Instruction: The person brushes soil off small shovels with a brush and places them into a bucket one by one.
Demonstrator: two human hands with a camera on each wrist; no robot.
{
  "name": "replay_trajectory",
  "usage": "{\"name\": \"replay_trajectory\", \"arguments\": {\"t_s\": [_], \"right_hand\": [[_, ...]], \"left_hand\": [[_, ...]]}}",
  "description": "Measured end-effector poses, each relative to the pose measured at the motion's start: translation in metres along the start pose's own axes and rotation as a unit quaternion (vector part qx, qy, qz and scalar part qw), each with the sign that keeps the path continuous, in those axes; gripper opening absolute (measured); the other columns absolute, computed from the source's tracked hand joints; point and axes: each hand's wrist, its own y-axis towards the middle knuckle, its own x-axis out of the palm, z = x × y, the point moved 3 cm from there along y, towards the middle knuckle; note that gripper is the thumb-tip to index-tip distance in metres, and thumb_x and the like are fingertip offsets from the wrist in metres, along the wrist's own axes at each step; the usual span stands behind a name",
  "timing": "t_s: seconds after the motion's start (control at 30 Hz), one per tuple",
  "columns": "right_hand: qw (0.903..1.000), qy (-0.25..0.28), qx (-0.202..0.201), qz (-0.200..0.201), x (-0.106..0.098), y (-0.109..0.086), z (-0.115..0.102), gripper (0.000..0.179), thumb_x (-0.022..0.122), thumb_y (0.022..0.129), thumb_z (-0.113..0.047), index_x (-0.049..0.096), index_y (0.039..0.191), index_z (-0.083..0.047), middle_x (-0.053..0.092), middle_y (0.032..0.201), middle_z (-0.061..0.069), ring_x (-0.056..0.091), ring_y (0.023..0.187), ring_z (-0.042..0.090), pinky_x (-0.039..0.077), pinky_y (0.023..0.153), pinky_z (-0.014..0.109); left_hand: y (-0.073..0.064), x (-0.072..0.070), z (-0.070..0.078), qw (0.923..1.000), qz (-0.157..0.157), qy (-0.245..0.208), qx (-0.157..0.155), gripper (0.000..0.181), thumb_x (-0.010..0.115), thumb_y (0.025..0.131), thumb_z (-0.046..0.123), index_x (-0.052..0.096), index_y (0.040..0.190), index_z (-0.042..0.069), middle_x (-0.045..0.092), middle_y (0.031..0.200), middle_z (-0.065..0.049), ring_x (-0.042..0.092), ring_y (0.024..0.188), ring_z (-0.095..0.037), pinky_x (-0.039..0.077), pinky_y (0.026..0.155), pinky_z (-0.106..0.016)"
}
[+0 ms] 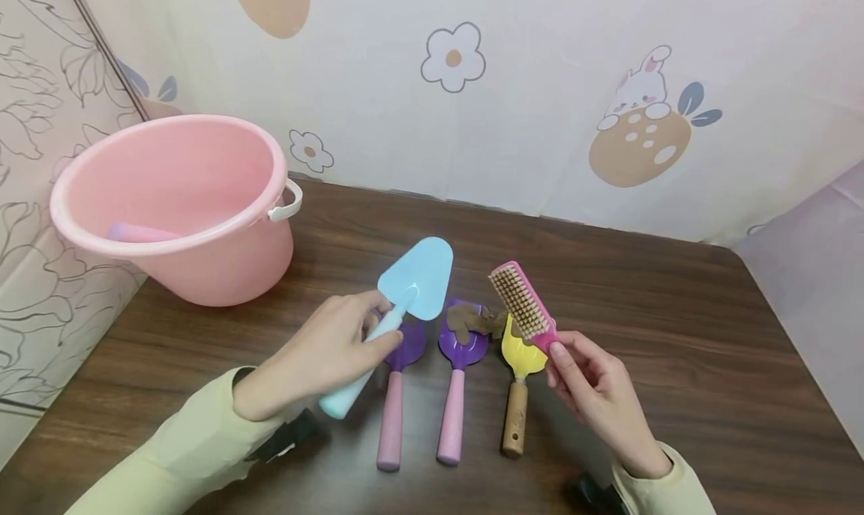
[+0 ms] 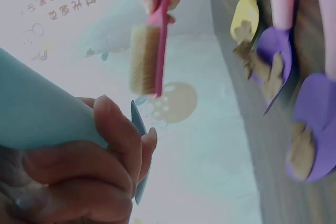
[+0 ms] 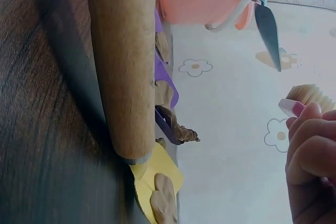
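My left hand (image 1: 337,342) grips a light blue trowel (image 1: 421,275) by its handle, the blade raised and pointing away over the table. In my right hand (image 1: 601,395) is a pink brush (image 1: 523,301), pinched by its handle between thumb and fingers, its pale bristles toward the trowel. Below the hands, two purple shovels with pink handles, the middle one (image 1: 454,417) and the left one (image 1: 390,432), lie side by side. Beside them lies a yellow shovel (image 1: 516,350) with a wooden handle. Brown clay-like lumps (image 2: 302,150) sit on their blades.
A pink bucket (image 1: 223,275) with a white handle stands at the left, a pink and purple piece (image 1: 142,233) inside it. The dark wooden table (image 1: 675,335) meets a patterned cloth wall (image 1: 526,125) at the back.
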Motion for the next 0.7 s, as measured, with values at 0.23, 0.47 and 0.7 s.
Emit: {"name": "replay_trajectory", "arguments": {"t_s": [0.23, 0.47, 0.7], "right_hand": [[1.0000, -0.002, 0.000, 0.003, 0.000, -0.001, 0.000, 0.012, 0.047, 0.098, -0.001, 0.058, 0.103, -0.002, 0.052, 0.066, 0.003, 0.036, 0.037, 0.011, 0.029, 0.028, 0.023], [0.9999, 0.008, 0.004, -0.006, 0.002, -0.002, 0.001, 0.011, 0.047, 0.098, -0.001, 0.056, 0.103, 0.003, 0.051, 0.066, 0.002, 0.035, 0.038, 0.012, 0.029, 0.028, 0.023], [0.9998, -0.001, -0.013, -0.012, 0.003, -0.003, 0.003, 0.011, 0.047, 0.097, 0.002, 0.057, 0.101, 0.001, 0.051, 0.065, 0.002, 0.035, 0.036, 0.010, 0.029, 0.028, 0.022]], "left_hand": [[0.001, -0.022, 0.003, 0.9994, 0.018, 0.025, 0.018, 0.021, 0.060, 0.088, 0.021, 0.060, 0.102, 0.005, 0.064, 0.071, 0.001, 0.057, 0.056, -0.010, 0.049, 0.054, -0.029], [0.000, -0.044, 0.005, 0.9975, 0.045, 0.051, 0.019, 0.020, 0.057, 0.091, 0.022, 0.060, 0.104, 0.008, 0.069, 0.080, 0.000, 0.058, 0.061, -0.011, 0.048, 0.058, -0.030], [-0.003, -0.069, 0.005, 0.9943, 0.070, 0.079, 0.013, 0.024, 0.056, 0.093, 0.026, 0.060, 0.107, 0.007, 0.070, 0.083, -0.003, 0.060, 0.063, -0.010, 0.048, 0.059, -0.030]]}}
